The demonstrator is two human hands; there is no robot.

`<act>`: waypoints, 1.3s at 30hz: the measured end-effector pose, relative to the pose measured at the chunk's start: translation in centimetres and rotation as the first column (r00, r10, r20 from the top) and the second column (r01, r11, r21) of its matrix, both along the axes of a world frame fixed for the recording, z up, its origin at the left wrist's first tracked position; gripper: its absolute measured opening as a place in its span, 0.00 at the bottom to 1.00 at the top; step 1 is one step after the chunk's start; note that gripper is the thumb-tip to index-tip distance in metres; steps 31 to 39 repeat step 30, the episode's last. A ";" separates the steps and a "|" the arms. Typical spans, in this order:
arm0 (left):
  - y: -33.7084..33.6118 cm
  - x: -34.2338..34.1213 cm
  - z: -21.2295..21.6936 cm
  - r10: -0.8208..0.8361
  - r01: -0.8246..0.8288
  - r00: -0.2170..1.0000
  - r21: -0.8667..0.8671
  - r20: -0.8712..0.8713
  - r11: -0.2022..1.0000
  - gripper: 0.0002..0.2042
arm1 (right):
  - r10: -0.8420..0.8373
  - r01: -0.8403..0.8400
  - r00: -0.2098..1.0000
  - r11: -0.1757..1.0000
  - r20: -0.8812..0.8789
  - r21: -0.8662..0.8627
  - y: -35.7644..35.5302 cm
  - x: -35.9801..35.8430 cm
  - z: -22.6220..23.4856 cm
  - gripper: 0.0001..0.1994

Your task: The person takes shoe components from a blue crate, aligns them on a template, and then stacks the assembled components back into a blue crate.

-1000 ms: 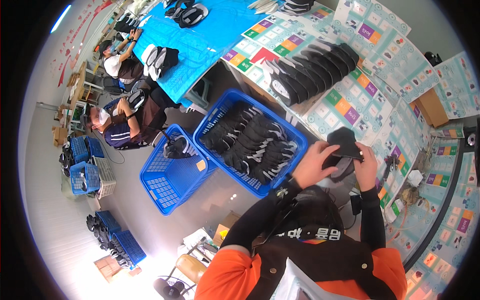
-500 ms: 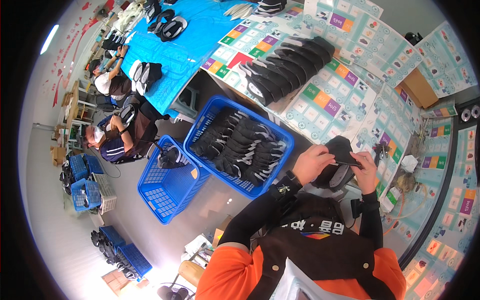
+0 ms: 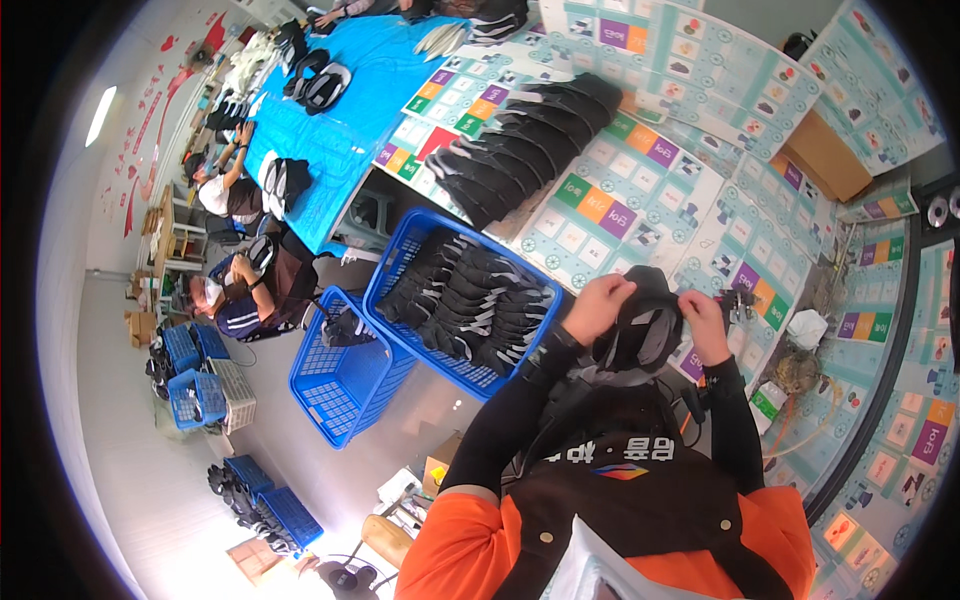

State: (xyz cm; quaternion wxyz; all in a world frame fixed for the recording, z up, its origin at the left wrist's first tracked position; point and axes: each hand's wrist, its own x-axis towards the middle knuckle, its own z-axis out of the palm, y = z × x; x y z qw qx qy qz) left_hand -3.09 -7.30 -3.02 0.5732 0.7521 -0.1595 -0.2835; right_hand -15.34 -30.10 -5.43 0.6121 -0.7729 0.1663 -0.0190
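Observation:
Close in front of my chest, a black shoe upper point(image 3: 640, 345) with a grey inside hangs between my hands, its opening facing me. My left hand point(image 3: 602, 308) pinches its edge on the left between thumb and fingers. On the other side, my right hand point(image 3: 704, 326) grips the edge with bent fingers. Beyond it, a row of nested black shoe uppers point(image 3: 535, 140) with pale grey edges lies on the patterned table cover point(image 3: 595, 215). To the left, a blue basket point(image 3: 400, 345) holds several rows of similar uppers point(image 3: 470, 295).
Another blue basket point(image 3: 335, 405) stands beside the full one, with a few dark pieces inside. Farther left, two people sit at a table covered in blue sheeting point(image 3: 350, 130). Stacked crates point(image 3: 195, 385) stand on the floor. A cardboard piece point(image 3: 825, 160) leans at the table's back right.
The shoe upper has turned so that its opening shows more, and both hands have moved slightly left with it. The whole view has shifted a little.

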 end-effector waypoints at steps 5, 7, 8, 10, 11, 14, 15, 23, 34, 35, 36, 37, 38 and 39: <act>-0.9 5.4 -0.4 -0.127 0.089 0.867 -0.100 -0.481 0.991 0.15 | 0.032 -0.031 0.999 0.993 -0.006 0.112 -1.7 3.8 -2.3 0.09; -1.2 8.1 -1.8 -0.140 0.072 0.847 -0.149 -0.513 0.986 0.15 | 0.065 0.004 0.948 0.976 0.311 -0.216 -0.2 5.0 2.2 0.27; -1.8 9.0 -0.5 -0.142 0.068 0.826 -0.154 -0.546 0.986 0.15 | 0.161 -0.042 0.927 0.943 0.340 -0.331 0.5 5.5 5.8 0.32; -3.9 10.2 0.8 -0.258 0.125 0.814 -0.277 -0.520 0.953 0.15 | 0.236 0.023 0.922 0.757 0.306 -0.653 1.8 6.1 8.5 0.30; -4.4 11.3 0.6 -0.380 0.305 0.832 -0.241 -0.403 0.922 0.18 | 0.147 0.098 0.943 0.737 0.299 -0.669 1.5 6.4 6.9 0.29; -4.4 10.7 5.2 -0.310 0.255 0.941 -0.321 -0.136 0.912 0.27 | -0.189 0.414 0.887 0.731 0.422 -0.543 -2.5 7.4 3.8 0.25; -2.2 11.4 4.8 -0.302 0.276 0.950 -0.244 -0.077 0.930 0.33 | -0.314 0.508 0.844 0.727 0.434 -0.462 -3.5 7.2 2.9 0.22; -4.9 8.7 7.5 -0.137 0.116 0.965 -0.105 -0.224 0.988 0.30 | -0.668 0.682 0.731 0.719 0.142 -0.129 -1.4 3.8 -7.5 0.14; -11.3 9.0 7.4 -0.646 0.221 0.688 0.753 0.329 0.619 0.32 | -0.291 0.291 0.949 0.957 -0.121 -0.018 -2.8 -0.3 -12.2 0.35; -11.3 9.0 7.4 -0.646 0.221 0.688 0.753 0.329 0.619 0.32 | -0.291 0.291 0.949 0.957 -0.121 -0.018 -2.8 -0.3 -12.2 0.35; -11.3 9.0 7.4 -0.646 0.221 0.688 0.753 0.329 0.619 0.32 | -0.291 0.291 0.949 0.957 -0.121 -0.018 -2.8 -0.3 -12.2 0.35; -11.3 9.0 7.4 -0.646 0.221 0.688 0.753 0.329 0.619 0.32 | -0.291 0.291 0.949 0.957 -0.121 -0.018 -2.8 -0.3 -12.2 0.35; -11.3 9.0 7.4 -0.646 0.221 0.688 0.753 0.329 0.619 0.32 | -0.291 0.291 0.949 0.957 -0.121 -0.018 -2.8 -0.3 -12.2 0.35; -11.3 9.0 7.4 -0.646 0.221 0.688 0.753 0.329 0.619 0.32 | -0.291 0.291 0.949 0.957 -0.121 -0.018 -2.8 -0.3 -12.2 0.35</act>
